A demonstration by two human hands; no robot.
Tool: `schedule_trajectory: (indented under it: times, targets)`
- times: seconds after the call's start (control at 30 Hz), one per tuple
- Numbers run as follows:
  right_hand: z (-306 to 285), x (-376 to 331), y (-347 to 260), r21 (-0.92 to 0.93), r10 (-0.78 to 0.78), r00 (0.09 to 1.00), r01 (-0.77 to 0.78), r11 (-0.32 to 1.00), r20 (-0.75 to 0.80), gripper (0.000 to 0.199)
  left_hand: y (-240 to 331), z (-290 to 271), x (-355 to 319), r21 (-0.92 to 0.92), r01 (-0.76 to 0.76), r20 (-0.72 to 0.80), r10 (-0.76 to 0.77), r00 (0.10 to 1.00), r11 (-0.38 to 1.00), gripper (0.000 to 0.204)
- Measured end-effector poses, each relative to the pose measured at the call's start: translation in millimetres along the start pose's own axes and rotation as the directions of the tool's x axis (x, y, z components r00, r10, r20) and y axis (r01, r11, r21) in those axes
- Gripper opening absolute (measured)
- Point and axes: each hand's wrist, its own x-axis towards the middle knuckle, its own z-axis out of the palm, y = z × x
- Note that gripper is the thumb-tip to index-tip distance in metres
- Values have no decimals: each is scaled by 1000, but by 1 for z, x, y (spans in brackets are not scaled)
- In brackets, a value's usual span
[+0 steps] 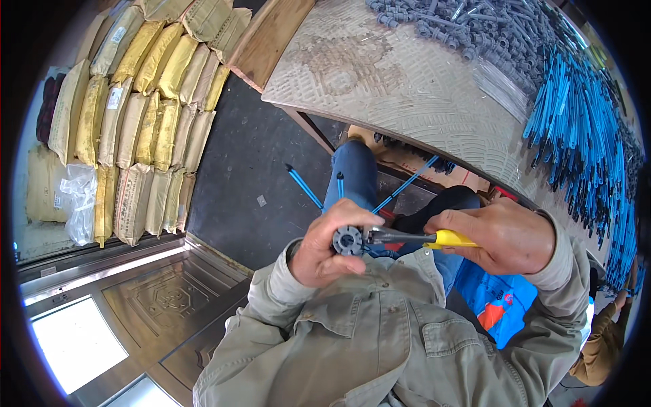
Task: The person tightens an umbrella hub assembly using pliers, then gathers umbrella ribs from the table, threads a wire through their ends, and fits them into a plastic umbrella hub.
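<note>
In front of my chest, my left hand (319, 247) grips a round dark grey plastic hub (348, 240) with notches around its rim. Several thin blue rods (405, 184) with dark tips spread out beyond that hand; their inner ends are hidden by my fingers. My right hand (507, 234) is closed around the yellow handles of a pair of pliers (456, 239). The metal jaws point left and meet the right side of the hub; I cannot tell what, if anything, they pinch.
A patterned table (407, 88) stands ahead, bearing a heap of grey plastic fittings (468, 30) and a large pile of blue rods (576, 115). Stacked sacks (135, 129) line the left. A blue bag (498, 305) lies by my right arm. Another person's sleeve (597, 349) shows at lower right.
</note>
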Motion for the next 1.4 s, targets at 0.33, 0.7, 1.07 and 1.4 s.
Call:
schedule_trajectory:
  times: [0.33, 0.7, 1.07, 1.4]
  targets:
    - [4, 14, 102, -308, 165, 590, -615, 726, -790, 41, 3, -104, -33, -235, -246, -569, 72, 819, 940, 71]
    - [62, 79, 92, -603, -404, 633, -126, 788, -660, 66, 24, -207, -129, -469, -202, -733, -250, 633, 860, 57]
    - [135, 186, -7, -491, -671, 539, 457, 741, -510, 70, -19, -211, -168, -784, -410, -584, -333, 740, 465, 54]
    - [120, 149, 5, -358, -557, 612, 427, 830, -562, 66, -132, -115, -98, -914, -405, -352, -533, 769, 20, 44]
